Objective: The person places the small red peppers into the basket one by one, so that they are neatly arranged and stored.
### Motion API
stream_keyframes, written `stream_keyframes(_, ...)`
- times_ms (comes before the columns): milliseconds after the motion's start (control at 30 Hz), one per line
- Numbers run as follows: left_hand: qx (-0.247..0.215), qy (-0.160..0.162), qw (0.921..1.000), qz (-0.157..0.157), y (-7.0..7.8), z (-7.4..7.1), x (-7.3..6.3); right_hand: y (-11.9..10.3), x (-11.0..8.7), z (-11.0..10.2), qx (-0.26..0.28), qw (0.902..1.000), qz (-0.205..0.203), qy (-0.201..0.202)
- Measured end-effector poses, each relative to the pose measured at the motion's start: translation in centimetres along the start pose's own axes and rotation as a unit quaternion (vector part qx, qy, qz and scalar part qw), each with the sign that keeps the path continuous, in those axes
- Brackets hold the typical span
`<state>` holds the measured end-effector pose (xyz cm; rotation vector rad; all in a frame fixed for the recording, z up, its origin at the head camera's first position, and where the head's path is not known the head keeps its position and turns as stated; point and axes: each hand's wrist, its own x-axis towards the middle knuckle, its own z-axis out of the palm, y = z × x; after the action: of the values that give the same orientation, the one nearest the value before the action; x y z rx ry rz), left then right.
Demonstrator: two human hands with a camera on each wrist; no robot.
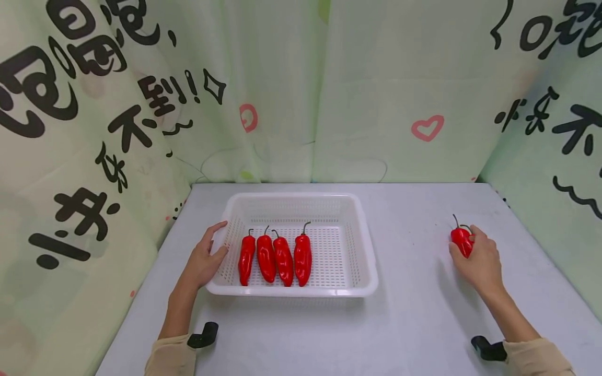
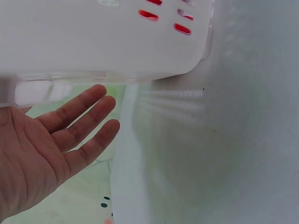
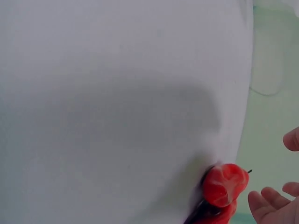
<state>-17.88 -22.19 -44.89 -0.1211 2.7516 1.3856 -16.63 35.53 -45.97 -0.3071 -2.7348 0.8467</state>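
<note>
A white plastic basket [image 1: 291, 291] with slotted walls stands on the table, holding several red peppers [image 1: 302, 258] in a row, stems pointing away from me. My left hand [image 1: 204, 259] is at the basket's left rim, thumb and index fingertip against it. In the left wrist view the other fingers of that hand [image 2: 51, 149] stretch out straight beside the basket wall. Far to the right, my right hand [image 1: 481, 260] is at a pair of red peppers [image 1: 461, 240]. In the right wrist view its fingers [image 3: 268, 199] and thumb are spread, with a gap to the pepper [image 3: 225, 185].
The table [image 1: 409, 334] has a white cover. A pale green curtain [image 1: 367, 94] with black lettering and pink hearts hangs behind and at both sides. Black wrist mounts [image 1: 204, 335] stick out from both sleeves.
</note>
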Motion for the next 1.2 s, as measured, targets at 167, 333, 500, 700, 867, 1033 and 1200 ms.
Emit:
stream_keyframes(167, 0.0, 0.004, 1.0, -0.006, -0.2, -0.2, -0.3, 0.1, 0.6, 0.3, -0.008, 0.9998, 0.016, -0.005)
stream_keyframes(333, -0.004, 0.003, 1.0, -0.003, -0.2, -0.2, -0.2, 0.4, 0.8, 0.3, -0.011, 0.9994, 0.03, -0.01)
stream_keyframes(500, -0.006, 0.001, 1.0, -0.003, -0.1, -0.2, -0.1, 0.8, 0.9, 0.4, -0.014, 0.9992, 0.032, -0.016)
stream_keyframes(700, 0.004, -0.001, 1.0, 0.002, 0.0, -0.2, 0.1, 1.3, 1.2, 0.7, -0.024, 0.9988, 0.033, -0.027)
stream_keyframes(867, 0.011, -0.002, 0.9999, 0.003, 0.0, -0.2, 0.2, 1.6, 1.3, 0.9, -0.037, 0.9985, 0.012, -0.039)
stream_keyframes(1033, 0.006, -0.005, 1.0, 0.003, 0.0, -0.1, 0.2, 1.9, 1.1, 1.1, -0.05, 0.997, -0.013, -0.059)
stream_keyframes(1200, -0.008, -0.009, 0.9999, 0.002, 0.1, 0.0, 0.1, 2.1, 0.8, 1.2, -0.051, 0.9947, 0.006, -0.09)
